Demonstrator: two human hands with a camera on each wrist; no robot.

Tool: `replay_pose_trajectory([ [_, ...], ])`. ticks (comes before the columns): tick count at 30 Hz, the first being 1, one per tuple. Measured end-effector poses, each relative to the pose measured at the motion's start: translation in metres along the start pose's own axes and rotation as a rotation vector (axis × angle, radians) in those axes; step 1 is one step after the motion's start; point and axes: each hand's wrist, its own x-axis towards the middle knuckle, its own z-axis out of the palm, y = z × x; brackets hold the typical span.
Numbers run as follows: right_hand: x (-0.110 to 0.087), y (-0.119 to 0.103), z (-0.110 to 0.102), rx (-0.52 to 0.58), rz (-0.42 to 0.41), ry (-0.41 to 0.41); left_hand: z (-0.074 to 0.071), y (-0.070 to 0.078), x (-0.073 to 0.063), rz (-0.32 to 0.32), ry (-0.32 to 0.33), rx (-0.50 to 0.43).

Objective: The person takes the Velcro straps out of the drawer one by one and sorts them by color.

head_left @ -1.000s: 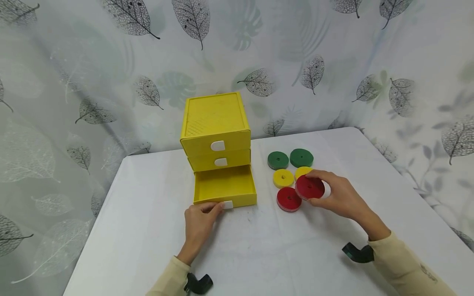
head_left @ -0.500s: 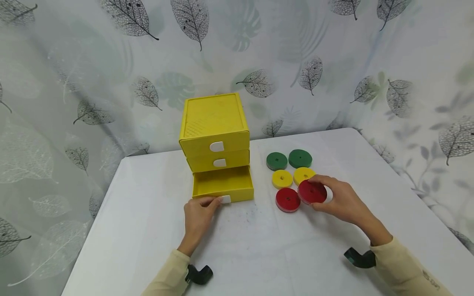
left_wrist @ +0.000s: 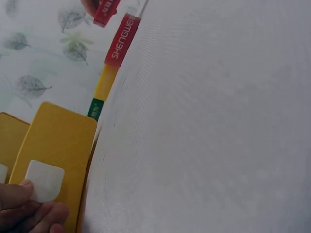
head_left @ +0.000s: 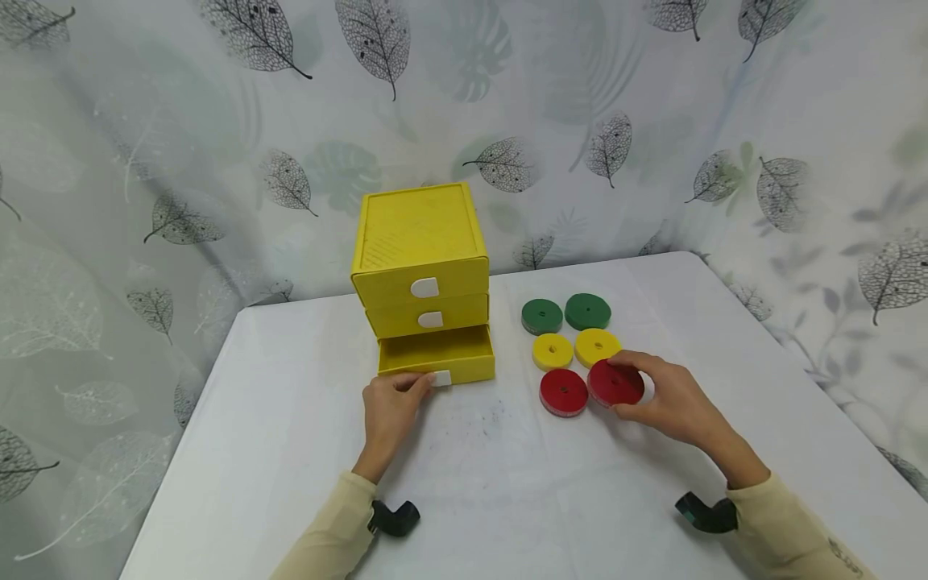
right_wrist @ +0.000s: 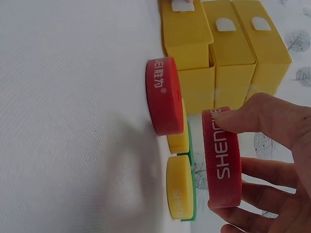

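Note:
A yellow three-drawer box (head_left: pixel 420 225) stands at the back of the white table with its bottom drawer (head_left: pixel 467 369) partly pulled out; its visible inside is bare. My left hand (head_left: pixel 390 411) pinches the white tab (left_wrist: pixel 45 180) on that drawer's front. To the right, my right hand (head_left: pixel 674 403) grips a red roll of tape (right_wrist: pixel 222 160) by its edge, thumb on one side and fingers on the other. In the right wrist view the roll is held off the table, pale lettering on its rim. Just left of it lies another red tape roll (head_left: pixel 563 392).
Behind the red rolls lie two yellow tape rolls (head_left: pixel 553 352) and two green ones (head_left: pixel 542 316), laid in rows right of the box. A leaf-patterned curtain (head_left: pixel 435 105) hangs behind the table (head_left: pixel 275 451). Black curved pieces (head_left: pixel 395 519) sit at both wrists.
My left hand has pushed the bottom drawer partway inward. The right hand has moved slightly right and toward me with its red tape roll, uncovering more of the yellow roll behind.

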Motion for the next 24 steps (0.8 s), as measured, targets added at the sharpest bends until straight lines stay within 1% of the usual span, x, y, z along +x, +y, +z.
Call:
replay_pose_trajectory([
  [9, -0.002, 0.006, 0.001, -0.004, 0.025, -0.002, 0.004, 0.0, 0.008, -0.002, 0.013, -0.004],
  [16, -0.002, 0.008, 0.004, -0.006, 0.052, -0.018, 0.007, -0.002, 0.014, -0.018, 0.012, -0.026],
  [24, -0.001, 0.013, 0.009, -0.01, 0.063, -0.025, 0.009, -0.003, 0.022, -0.008, 0.02, -0.021],
])
